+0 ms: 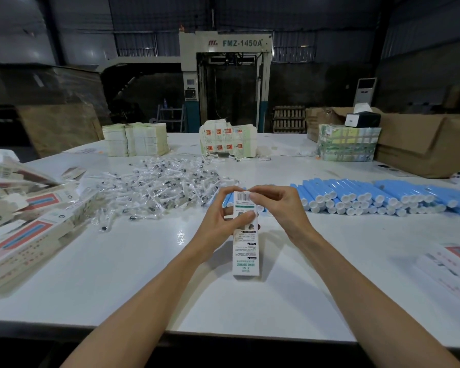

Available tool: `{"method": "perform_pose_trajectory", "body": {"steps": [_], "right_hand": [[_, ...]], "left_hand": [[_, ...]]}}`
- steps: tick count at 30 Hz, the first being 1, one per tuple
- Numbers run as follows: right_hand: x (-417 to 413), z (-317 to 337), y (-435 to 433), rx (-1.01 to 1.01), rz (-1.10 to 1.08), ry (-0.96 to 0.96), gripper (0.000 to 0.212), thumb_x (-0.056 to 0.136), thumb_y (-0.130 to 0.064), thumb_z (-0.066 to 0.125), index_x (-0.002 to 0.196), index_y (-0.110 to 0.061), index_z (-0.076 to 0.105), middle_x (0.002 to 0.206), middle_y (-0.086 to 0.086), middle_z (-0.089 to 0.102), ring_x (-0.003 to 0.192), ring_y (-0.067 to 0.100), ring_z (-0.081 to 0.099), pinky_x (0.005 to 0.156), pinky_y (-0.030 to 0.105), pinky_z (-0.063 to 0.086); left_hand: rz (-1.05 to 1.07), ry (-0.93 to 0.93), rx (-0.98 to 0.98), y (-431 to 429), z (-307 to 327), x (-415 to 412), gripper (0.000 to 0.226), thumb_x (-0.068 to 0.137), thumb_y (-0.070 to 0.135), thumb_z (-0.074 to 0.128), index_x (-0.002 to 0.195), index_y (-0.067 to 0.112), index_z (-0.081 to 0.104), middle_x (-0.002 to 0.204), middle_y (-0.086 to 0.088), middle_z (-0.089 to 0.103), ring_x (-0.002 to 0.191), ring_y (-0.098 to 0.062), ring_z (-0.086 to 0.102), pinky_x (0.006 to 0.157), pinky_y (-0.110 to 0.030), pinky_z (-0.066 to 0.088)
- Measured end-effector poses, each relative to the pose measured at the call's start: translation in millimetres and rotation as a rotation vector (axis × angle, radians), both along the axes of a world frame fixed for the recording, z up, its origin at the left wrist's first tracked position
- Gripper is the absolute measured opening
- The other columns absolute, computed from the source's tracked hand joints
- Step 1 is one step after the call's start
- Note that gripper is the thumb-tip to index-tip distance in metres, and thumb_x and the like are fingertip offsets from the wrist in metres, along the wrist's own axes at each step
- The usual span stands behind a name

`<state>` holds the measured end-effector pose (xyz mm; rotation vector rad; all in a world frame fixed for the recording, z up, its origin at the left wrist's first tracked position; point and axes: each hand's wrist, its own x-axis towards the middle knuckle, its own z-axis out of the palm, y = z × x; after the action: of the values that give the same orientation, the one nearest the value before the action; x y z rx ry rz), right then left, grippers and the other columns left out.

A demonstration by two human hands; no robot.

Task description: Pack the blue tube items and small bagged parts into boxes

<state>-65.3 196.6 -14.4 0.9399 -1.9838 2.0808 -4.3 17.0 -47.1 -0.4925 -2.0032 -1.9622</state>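
a long, narrow white printed cardboard box point(246, 248) is held over the white table point(144, 274). its upper part is gripped by the left hand point(221, 219), fingers curled round it, and its top end is pinched by the right hand point(280, 208). just beyond the grip and to its right, blue plastic tubes with white caps point(383, 197) are stacked; beyond it to the left, small clear bagged parts point(160, 187) are heaped.

Both bare forearms reach forward from the bottom edge and converge at the centre. The left hand point(222, 217) grips the box point(246, 252) from its left side, fingers curled behind its upper part and thumb pressed across the front. The right hand point(279, 205), wrist bent inward, pinches the box's top end with curled fingertips point(253, 195).
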Motion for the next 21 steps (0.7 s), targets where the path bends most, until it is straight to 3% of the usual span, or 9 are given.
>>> {"method": "perform_pose_trajectory", "body": {"steps": [6,10,15,18,21], "right_hand": [[-0.3,-14.9,-7.9,-0.067,0.019,-0.099,0.022,0.099,-0.016,0.071,0.119,-0.011,0.076,0.113,0.007,0.079,0.109,0.026,0.074,0.095,0.037,0.059],[5.1,-19.3,-12.7,-0.099,0.143,-0.333,0.038,0.105,-0.037,0.061,0.140,-0.021,0.062,0.125,0.007,0.075,0.112,0.021,0.072,0.086,0.031,0.059],[14.1,-26.9,-17.7,0.016,0.318,-0.517,0.051,0.106,-0.057,0.048,0.141,-0.025,0.064,0.131,0.017,0.070,0.113,0.033,0.069,0.105,0.051,0.054],[22.3,-15.8,-7.5,0.131,0.295,-0.480,0.051,0.103,-0.062,0.048,0.135,-0.029,0.068,0.117,0.012,0.074,0.099,0.025,0.072,0.091,0.042,0.060],[27.1,-4.4,8.7,0.287,0.225,-0.344,0.044,0.105,-0.061,0.044,0.131,-0.033,0.067,0.110,0.003,0.075,0.095,0.022,0.072,0.083,0.038,0.060]], "left_hand": [[0.004,-0.017,0.016,2.1,-1.1,-1.6,0.053,0.097,0.022,0.082,0.137,0.034,0.051,0.115,-0.016,0.078,0.103,-0.030,0.077,0.080,-0.038,0.063],[0.018,0.014,0.074,0.9,-0.2,-3.2,0.057,0.099,0.020,0.080,0.141,0.036,0.046,0.119,-0.012,0.078,0.104,-0.028,0.077,0.084,-0.033,0.062],[0.103,0.047,0.096,-2.9,-1.1,-4.2,0.059,0.096,0.014,0.081,0.141,0.035,0.049,0.120,-0.005,0.074,0.110,-0.024,0.075,0.086,-0.032,0.062],[0.163,0.083,0.027,-2.6,-3.4,-6.5,0.061,0.095,0.014,0.083,0.138,0.038,0.048,0.113,0.002,0.073,0.109,-0.019,0.074,0.090,-0.034,0.063],[0.222,0.183,-0.145,7.8,-7.4,-8.3,0.062,0.094,0.027,0.082,0.136,0.049,0.043,0.114,0.025,0.064,0.111,-0.003,0.066,0.087,-0.021,0.060]]}}
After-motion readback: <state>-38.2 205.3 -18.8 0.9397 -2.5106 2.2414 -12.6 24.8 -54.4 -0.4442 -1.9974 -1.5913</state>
